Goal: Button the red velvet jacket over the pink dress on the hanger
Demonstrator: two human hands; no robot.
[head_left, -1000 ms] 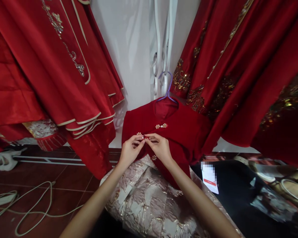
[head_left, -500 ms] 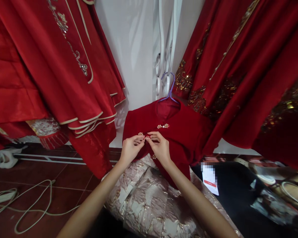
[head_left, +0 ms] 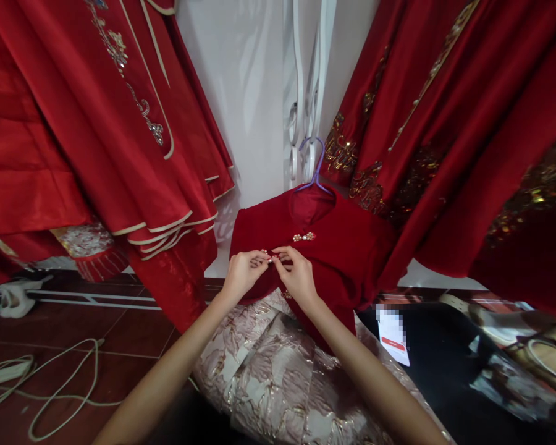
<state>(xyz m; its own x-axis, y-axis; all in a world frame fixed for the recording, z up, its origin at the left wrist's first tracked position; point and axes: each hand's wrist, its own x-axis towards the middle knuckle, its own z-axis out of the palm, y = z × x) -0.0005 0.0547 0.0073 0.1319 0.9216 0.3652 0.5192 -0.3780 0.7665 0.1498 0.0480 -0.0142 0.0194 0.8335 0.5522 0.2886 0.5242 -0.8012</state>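
A dark red velvet jacket (head_left: 347, 247) hangs on a purple hanger (head_left: 315, 179), its front edges overlapping loosely. Pearl-and-gold flower clasps run down the front: the top clasp (head_left: 304, 237) is joined, and a lower flower piece (head_left: 286, 295) shows under my right wrist. Both hands meet at the middle clasp (head_left: 272, 259), mostly covered by fingertips. My left hand (head_left: 245, 272) is closed, pinching its left part between thumb and fingers. Thumb and forefinger of my right hand (head_left: 299, 275) pinch at the right part. Whether the two parts are joined, I cannot see.
Red embroidered gowns hang left (head_left: 167, 173) and right (head_left: 426, 154). A pinkish-gold brocade fabric (head_left: 278, 377) lies below the jacket. At right, a phone (head_left: 393, 337) rests on a black surface. A cream cable (head_left: 88, 395) coils on the tiled floor; a white cabinet (head_left: 254, 111) stands behind.
My fingers have shifted slightly at the middle clasp, my right hand moving a little left. The view has tilted marginally. The jacket stays where it was.
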